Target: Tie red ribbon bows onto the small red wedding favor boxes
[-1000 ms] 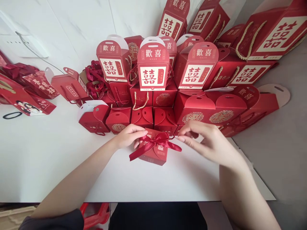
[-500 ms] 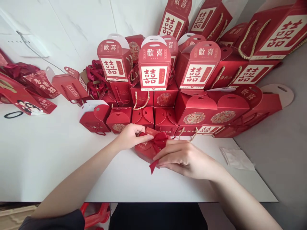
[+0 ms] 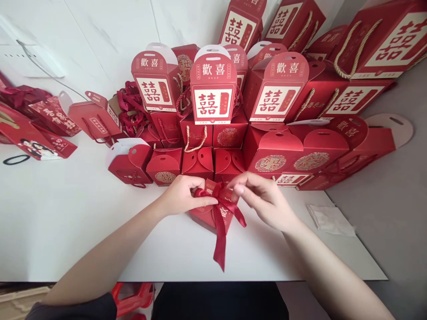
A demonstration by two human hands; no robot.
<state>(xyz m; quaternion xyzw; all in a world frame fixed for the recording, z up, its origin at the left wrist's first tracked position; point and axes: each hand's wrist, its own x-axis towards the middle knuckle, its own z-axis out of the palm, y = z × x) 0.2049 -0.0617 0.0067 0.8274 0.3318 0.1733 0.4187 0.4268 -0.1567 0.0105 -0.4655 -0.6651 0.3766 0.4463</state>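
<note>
A small red gift box [image 3: 204, 218] with gold lettering sits on the table in front of me, turned cornerwise. Across its top lies a red satin ribbon [image 3: 219, 235] tied in a bow, one long tail hanging over the near side and a shorter one to the right. My left hand [image 3: 183, 194] pinches the bow's left side between thumb and fingers, close to the knot. My right hand [image 3: 263, 200] is just right of the bow, its fingers loosely curled and apart. No ribbon visibly lies in its grip, though its fingertips partly cover the bow's right side.
Stacked red gift boxes [image 3: 213, 100] rise behind the work, several with rope handles. More boxes and bags [image 3: 46, 144] stand at the left beside a black ring [image 3: 16, 160]. A folded white tissue [image 3: 331, 219] lies at the right, near the grey wall [image 3: 393, 178].
My right hand has let go of the ribbon tail and moved up and right. The tails now hang loose over the box. My left hand stays at the bow.
</note>
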